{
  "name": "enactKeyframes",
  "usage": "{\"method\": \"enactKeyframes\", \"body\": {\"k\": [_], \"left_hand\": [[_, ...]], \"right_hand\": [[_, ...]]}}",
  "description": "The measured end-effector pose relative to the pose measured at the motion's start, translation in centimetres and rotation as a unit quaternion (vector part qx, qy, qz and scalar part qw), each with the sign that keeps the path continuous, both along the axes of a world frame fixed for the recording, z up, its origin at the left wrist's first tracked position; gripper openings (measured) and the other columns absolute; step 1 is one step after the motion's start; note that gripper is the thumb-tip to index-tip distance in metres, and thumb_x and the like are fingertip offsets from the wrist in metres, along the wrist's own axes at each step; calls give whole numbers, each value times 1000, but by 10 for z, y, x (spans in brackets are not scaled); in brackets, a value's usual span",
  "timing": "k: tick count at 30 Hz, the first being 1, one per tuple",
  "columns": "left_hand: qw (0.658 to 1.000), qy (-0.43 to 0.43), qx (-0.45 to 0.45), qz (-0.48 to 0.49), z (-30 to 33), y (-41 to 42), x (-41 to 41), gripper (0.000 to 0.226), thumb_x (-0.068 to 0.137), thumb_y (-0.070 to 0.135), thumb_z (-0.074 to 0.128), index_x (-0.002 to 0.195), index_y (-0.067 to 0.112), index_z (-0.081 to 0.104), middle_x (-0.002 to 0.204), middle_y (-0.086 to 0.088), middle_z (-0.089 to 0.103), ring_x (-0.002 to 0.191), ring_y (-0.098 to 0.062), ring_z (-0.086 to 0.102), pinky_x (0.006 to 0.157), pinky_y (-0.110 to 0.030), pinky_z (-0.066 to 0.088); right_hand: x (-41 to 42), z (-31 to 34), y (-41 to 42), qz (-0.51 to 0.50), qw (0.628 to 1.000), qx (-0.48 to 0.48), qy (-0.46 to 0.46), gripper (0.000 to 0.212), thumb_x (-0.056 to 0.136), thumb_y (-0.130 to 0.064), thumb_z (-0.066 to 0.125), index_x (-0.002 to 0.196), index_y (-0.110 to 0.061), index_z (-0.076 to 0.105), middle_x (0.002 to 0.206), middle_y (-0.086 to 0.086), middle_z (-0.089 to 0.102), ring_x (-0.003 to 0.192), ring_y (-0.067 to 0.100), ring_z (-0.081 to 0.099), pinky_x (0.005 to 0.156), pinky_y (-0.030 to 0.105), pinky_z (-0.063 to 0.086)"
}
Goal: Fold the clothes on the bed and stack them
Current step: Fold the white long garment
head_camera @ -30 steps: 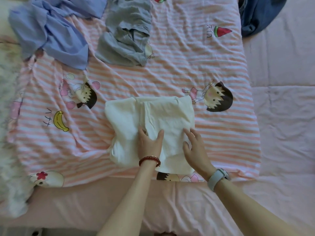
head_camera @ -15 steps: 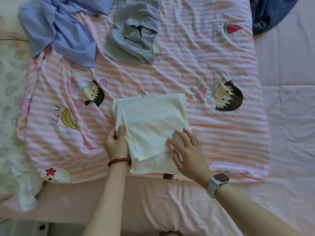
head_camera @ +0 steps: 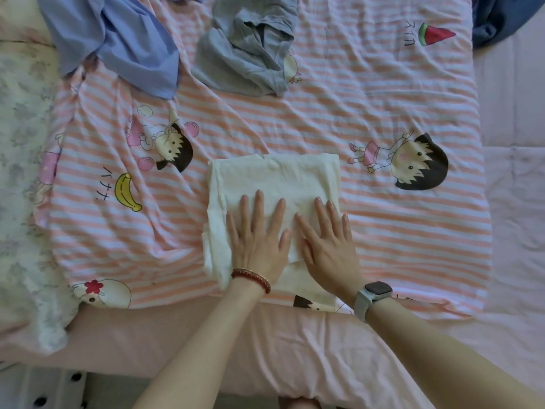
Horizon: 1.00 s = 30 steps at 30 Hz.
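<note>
A folded cream-white garment (head_camera: 274, 178) lies on the pink-striped cartoon blanket (head_camera: 368, 219) near the bed's front edge. My left hand (head_camera: 258, 240), with a red bead bracelet, presses flat on its near half, fingers straight and spread. My right hand (head_camera: 328, 240), with a grey watch on the wrist, lies flat beside it on the garment's right part. A crumpled periwinkle-blue garment (head_camera: 129, 45) lies unfolded at the back left. A crumpled grey garment (head_camera: 247, 54) sits at the back middle.
A dark blue garment (head_camera: 501, 16) lies at the back right corner on the pale pink quilt (head_camera: 519, 202). A floral white cover (head_camera: 20, 172) runs along the left side. The bed's front edge (head_camera: 295, 358) is just under my forearms.
The left side of the white garment was folded over to the right. My left hand has moved from its left edge onto the top, and both hands now press flat.
</note>
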State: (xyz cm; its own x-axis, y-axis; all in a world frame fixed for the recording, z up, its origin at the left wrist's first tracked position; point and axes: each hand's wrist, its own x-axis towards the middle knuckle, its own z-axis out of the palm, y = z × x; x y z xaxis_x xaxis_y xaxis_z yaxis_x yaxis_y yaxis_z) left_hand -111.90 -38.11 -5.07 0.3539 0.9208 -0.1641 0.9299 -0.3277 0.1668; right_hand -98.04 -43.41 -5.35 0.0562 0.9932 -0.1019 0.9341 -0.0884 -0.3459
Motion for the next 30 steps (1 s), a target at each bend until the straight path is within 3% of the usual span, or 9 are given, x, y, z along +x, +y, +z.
{"method": "enactKeyframes", "body": {"k": [6, 10, 12, 16, 20, 23, 26, 28, 30], "left_hand": [[989, 47, -123, 65, -31, 20, -27, 73, 78, 62, 0, 147, 37, -4, 156, -5, -17, 142, -30, -19, 112, -53, -10], [990, -30, -102, 91, -18, 26, -28, 74, 80, 57, 8, 149, 30, 14, 157, -12, -5, 144, -32, -8, 113, -52, -4], [985, -63, -74, 143, -13, 27, -29, 73, 82, 54, 15, 149, 27, 16, 157, -14, 0, 144, -33, -3, 113, -51, -1], [952, -104, -108, 266, -7, 37, -28, 72, 92, 47, 39, 150, 22, 4, 157, -14, -5, 144, -30, -3, 114, -49, 5], [930, -145, -99, 322, -5, 59, -29, 77, 91, 40, 51, 150, 17, 7, 152, -19, 16, 137, -35, 18, 111, -43, 16], [924, -173, -98, 327, -3, 71, -29, 71, 91, 35, 52, 149, 16, 15, 141, -21, 29, 129, -34, 30, 106, -39, 25], [924, -156, -127, 327, -1, 73, -27, 66, 94, 40, 45, 149, 22, 13, 138, -19, 31, 125, -35, 38, 100, -39, 34], [932, -125, -125, 316, -2, 66, -24, 66, 95, 44, 39, 150, 21, 9, 139, -19, 31, 122, -36, 41, 95, -42, 37], [933, -120, -106, 321, -3, 55, -21, 66, 96, 42, 38, 150, 21, 6, 136, -19, 33, 117, -38, 44, 91, -44, 39]], "right_hand": [[19, -23, -71, 66, 994, -83, -38, 48, 95, -34, 25, 141, -25, 33, 149, 16, 31, 138, 30, 22, 110, 48, 28], [26, -5, -91, 19, 999, -38, 30, 28, 84, -26, 41, 111, -21, 50, 123, 8, 54, 108, 30, 57, 84, 35, 42], [24, 3, -75, -65, 995, 21, 74, 20, 84, -24, 43, 102, -18, 50, 107, 8, 55, 93, 26, 55, 75, 33, 42], [13, 7, -19, -182, 971, 34, 152, 42, 90, -26, 45, 129, -9, 47, 123, 16, 49, 111, 24, 41, 93, 31, 37], [0, 0, 31, -240, 938, -65, 243, 60, 96, -23, 46, 148, -10, 17, 147, 14, 28, 134, 28, 25, 108, 25, 16], [-3, -6, 47, -293, 910, -92, 278, 63, 97, -26, 42, 149, -12, 10, 142, 17, 35, 129, 33, 30, 106, 38, 21], [0, -6, 49, -334, 871, -101, 346, 59, 99, -28, 38, 149, -14, 10, 144, 17, 36, 133, 30, 29, 107, 36, 23], [1, -5, 45, -325, 877, -98, 340, 58, 100, -27, 35, 149, -14, 10, 142, 16, 40, 131, 32, 34, 106, 39, 27], [-2, -6, 39, -322, 894, -87, 300, 57, 99, -27, 34, 149, -15, 10, 117, 15, 57, 114, 37, 48, 96, 46, 37]]}}
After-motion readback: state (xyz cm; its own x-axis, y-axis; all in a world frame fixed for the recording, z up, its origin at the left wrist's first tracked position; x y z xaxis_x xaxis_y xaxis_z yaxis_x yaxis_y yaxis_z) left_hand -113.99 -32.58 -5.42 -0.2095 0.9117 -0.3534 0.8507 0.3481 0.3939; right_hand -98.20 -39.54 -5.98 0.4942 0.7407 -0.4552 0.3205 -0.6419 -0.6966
